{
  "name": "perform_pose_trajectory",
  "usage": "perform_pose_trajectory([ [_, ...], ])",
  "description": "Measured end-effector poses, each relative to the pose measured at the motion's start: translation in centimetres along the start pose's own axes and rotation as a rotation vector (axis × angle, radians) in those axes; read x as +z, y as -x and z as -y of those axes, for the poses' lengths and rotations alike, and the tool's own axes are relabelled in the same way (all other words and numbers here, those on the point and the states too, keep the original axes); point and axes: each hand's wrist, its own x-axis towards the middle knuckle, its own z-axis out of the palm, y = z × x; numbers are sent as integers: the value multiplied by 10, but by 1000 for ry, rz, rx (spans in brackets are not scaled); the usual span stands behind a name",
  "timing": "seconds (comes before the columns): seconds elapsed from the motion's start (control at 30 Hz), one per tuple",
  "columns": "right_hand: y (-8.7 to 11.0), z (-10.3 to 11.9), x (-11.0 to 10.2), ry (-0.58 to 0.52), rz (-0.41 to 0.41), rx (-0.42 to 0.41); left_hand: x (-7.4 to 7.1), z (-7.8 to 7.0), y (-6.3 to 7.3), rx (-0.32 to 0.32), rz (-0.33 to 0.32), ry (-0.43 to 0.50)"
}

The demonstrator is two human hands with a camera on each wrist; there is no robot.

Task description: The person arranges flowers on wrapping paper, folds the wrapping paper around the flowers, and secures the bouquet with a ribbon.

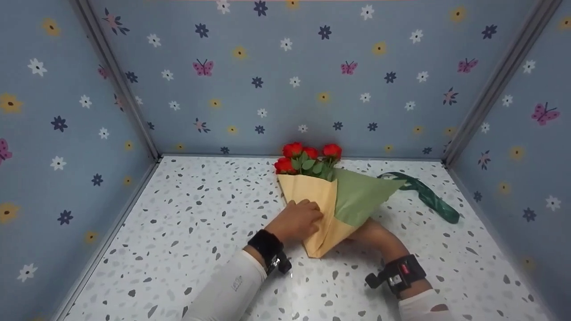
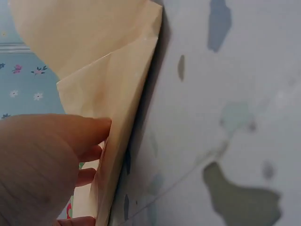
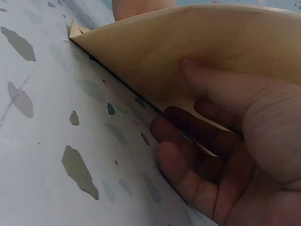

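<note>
A bouquet of red roses (image 1: 332, 151) with green leaves lies in the head view, its wrapping paper (image 1: 308, 189) tan outside with a green face (image 1: 366, 196) showing at the right. The paper narrows to a point toward the person. My left hand (image 1: 298, 219) holds the wrap's left side, bent fingers on the tan front; in the left wrist view its thumb and fingertips meet the paper (image 2: 120, 94). From the right, my right hand (image 1: 374, 236) grips the lower wrap, partly hidden beneath it. The right wrist view shows its thumb against the paper (image 3: 141, 52), with curled fingers below the edge.
A dark green ribbon (image 1: 430, 198) lies loosely bunched on the speckled tabletop (image 1: 200, 214), right of the bouquet. Flower-patterned panels (image 1: 303, 67) close off the back and both sides. The roses are close to the back panel.
</note>
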Motion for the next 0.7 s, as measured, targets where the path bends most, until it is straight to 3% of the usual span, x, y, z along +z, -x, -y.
perform_pose_trajectory([
  [0.13, -4, 1, 7, -124, -59, -5, 3, 2, 0, 14, -40, 19],
  [0.3, -5, 6, 14, -132, -59, 59, 10, 4, 6, 12, -98, 71],
  [0.57, -4, 10, 18, -153, -42, 209, 5, 0, 22, 29, -69, 161],
  [0.7, -5, 11, 18, -135, -9, 255, -2, -4, 31, 53, -66, 150],
])
